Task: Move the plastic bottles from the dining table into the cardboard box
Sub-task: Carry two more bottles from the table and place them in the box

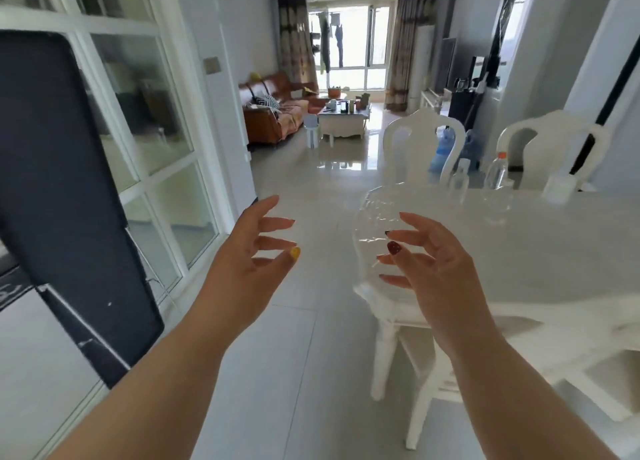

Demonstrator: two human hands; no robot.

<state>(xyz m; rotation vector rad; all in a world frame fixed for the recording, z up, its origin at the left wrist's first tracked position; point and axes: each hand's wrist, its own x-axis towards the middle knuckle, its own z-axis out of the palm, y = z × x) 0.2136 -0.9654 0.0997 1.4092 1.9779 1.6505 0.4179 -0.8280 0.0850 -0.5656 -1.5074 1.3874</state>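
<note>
A white desk point(519, 251) fills the right side. Near its far edge stand a clear bottle with an orange cap point(497, 172), a smaller clear bottle point(460, 177) beside it, and a white container point(558, 187).

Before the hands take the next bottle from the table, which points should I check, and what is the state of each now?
1. Left hand free: ok, open and empty.
2. Right hand free: ok, fingers spread, holding nothing.
3. Bottles left on the dining table: ok, an orange-capped bottle and a small clear bottle stand at the far edge.
4. Bottles within easy reach: cannot tell.
5. Cardboard box located: not ok, not in view.
6. White chair blocking the path: cannot tell.
</note>
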